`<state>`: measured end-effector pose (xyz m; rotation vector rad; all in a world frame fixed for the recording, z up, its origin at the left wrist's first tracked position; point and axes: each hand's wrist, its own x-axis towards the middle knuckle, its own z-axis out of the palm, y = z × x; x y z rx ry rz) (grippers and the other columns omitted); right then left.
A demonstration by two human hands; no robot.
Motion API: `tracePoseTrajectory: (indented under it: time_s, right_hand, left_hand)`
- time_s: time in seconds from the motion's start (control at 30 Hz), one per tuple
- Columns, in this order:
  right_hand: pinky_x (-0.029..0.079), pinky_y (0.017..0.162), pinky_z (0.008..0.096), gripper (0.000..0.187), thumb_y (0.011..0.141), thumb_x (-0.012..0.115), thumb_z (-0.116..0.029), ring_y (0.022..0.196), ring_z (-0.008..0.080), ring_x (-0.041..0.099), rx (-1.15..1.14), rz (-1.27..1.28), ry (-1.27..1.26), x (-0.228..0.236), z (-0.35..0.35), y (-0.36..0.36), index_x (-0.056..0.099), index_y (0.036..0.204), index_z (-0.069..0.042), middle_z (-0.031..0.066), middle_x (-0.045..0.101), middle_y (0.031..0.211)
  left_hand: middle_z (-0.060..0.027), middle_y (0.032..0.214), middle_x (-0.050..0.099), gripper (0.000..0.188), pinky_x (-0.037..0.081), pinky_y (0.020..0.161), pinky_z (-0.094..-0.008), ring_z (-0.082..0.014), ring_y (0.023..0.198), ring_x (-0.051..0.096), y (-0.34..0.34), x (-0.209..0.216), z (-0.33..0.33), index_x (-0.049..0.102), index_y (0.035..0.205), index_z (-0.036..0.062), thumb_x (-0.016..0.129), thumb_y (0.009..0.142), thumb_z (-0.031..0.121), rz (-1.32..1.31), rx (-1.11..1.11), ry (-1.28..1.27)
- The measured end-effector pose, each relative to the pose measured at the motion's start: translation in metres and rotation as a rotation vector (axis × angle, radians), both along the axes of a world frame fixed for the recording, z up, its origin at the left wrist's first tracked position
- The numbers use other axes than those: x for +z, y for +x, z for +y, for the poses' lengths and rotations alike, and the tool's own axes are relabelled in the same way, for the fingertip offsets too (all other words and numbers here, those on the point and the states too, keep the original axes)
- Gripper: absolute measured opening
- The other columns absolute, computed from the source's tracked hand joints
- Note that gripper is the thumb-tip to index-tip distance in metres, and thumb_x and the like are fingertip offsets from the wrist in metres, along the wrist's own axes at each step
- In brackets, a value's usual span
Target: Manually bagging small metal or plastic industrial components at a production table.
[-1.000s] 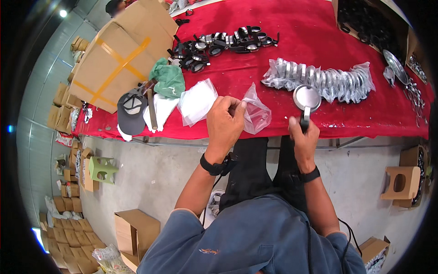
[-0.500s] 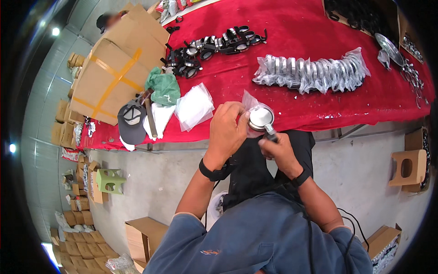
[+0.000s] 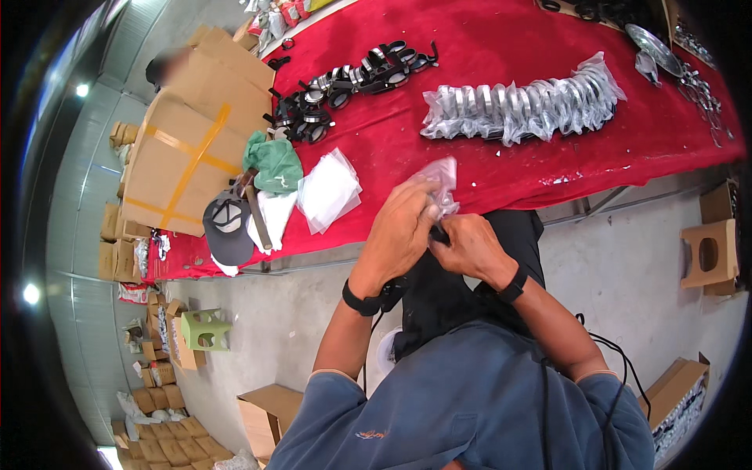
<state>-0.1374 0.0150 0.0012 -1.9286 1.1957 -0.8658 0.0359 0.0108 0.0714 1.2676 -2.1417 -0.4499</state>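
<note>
My left hand (image 3: pixel 398 229) is closed around a clear plastic bag (image 3: pixel 441 178) at the table's near edge. The round metal piece is hidden by the bag and my fingers; only a bit of its black handle (image 3: pixel 439 233) shows. My right hand (image 3: pixel 475 247) is closed on that handle, close beside my left. To the left lies a stack of flat clear bags (image 3: pixel 329 190). Farther back is a heap of unwrapped round metal pieces with black handles (image 3: pixel 338 98). At right, several bagged pieces (image 3: pixel 521 111) stand in a tight row.
A red cloth (image 3: pixel 501 39) covers the table. On its left are a large carton (image 3: pixel 176 160), a green bag (image 3: pixel 272 163), a grey cap (image 3: pixel 227 229) and a hammer-like tool (image 3: pixel 258 215). A metal dish (image 3: pixel 654 48) is far right. Another person (image 3: pixel 160 69) is behind the carton.
The round metal piece, bare on top half a second ago, is now covered by the bag and my fingers. My hands have drawn together, and the view has shifted slightly.
</note>
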Motion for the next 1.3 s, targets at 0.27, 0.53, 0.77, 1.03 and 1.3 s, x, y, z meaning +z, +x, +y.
tracePoseTrajectory:
  time_s: [0.27, 0.53, 0.77, 1.03, 1.3]
  right_hand:
    - [0.053, 0.066, 0.0493, 0.032, 0.090, 0.078, -0.027, 0.073, 0.0447, 0.070, -0.220, -0.216, 0.092, -0.002, -0.009, 0.003, 0.070, 0.088, 0.004, 0.0265, 0.066, 0.076]
    - [0.055, 0.071, 0.0475, 0.024, 0.086, 0.078, -0.014, 0.080, 0.0424, 0.070, -0.110, -0.216, -0.073, -0.016, -0.011, 0.007, 0.071, 0.104, 0.000, 0.0215, 0.070, 0.090]
    - [0.058, 0.082, 0.0491, 0.034, 0.080, 0.068, -0.001, 0.094, 0.0463, 0.072, -0.040, -0.465, -0.122, -0.008, -0.005, 0.017, 0.069, 0.114, 0.000, 0.0244, 0.072, 0.102]
    - [0.059, 0.081, 0.0465, 0.041, 0.084, 0.074, -0.003, 0.097, 0.0409, 0.072, -0.100, -0.435, -0.013, 0.001, -0.008, 0.018, 0.065, 0.124, 0.001, 0.0225, 0.069, 0.105]
    - [0.060, 0.082, 0.0388, 0.021, 0.087, 0.070, 0.009, 0.092, 0.0335, 0.073, -0.488, -0.263, -0.234, -0.047, 0.000, -0.070, 0.068, 0.107, 0.002, 0.0181, 0.071, 0.109]
  left_hand:
    - [-0.0211, 0.132, 0.069, 0.026, 0.054, 0.101, -0.0407, -0.0303, 0.121, 0.068, -0.007, -0.019, 0.017, 0.067, 0.097, -0.0033, 0.066, 0.108, 0.020, 0.342, 0.137, 0.043]
    - [-0.0075, 0.102, 0.070, 0.027, 0.051, 0.075, -0.0276, -0.0097, 0.084, 0.062, 0.005, -0.045, 0.007, 0.067, 0.086, -0.0017, 0.089, 0.087, 0.014, 0.608, 0.216, 0.367]
    - [0.0061, 0.080, 0.058, 0.030, 0.039, 0.063, -0.0208, -0.0021, 0.073, 0.051, 0.001, -0.046, 0.012, 0.060, 0.081, 0.0080, 0.090, 0.080, 0.003, 0.534, 0.248, 0.381]
    - [0.0041, 0.085, 0.059, 0.031, 0.047, 0.068, -0.0221, -0.0037, 0.077, 0.055, 0.007, -0.053, -0.016, 0.059, 0.087, 0.0067, 0.088, 0.081, -0.003, 0.733, 0.307, 0.184]
    - [-0.0132, 0.089, 0.068, 0.013, 0.055, 0.070, -0.0381, -0.0276, 0.076, 0.069, 0.045, -0.046, -0.158, 0.068, 0.085, 0.0007, 0.075, 0.077, -0.005, 0.069, 0.227, -0.223]
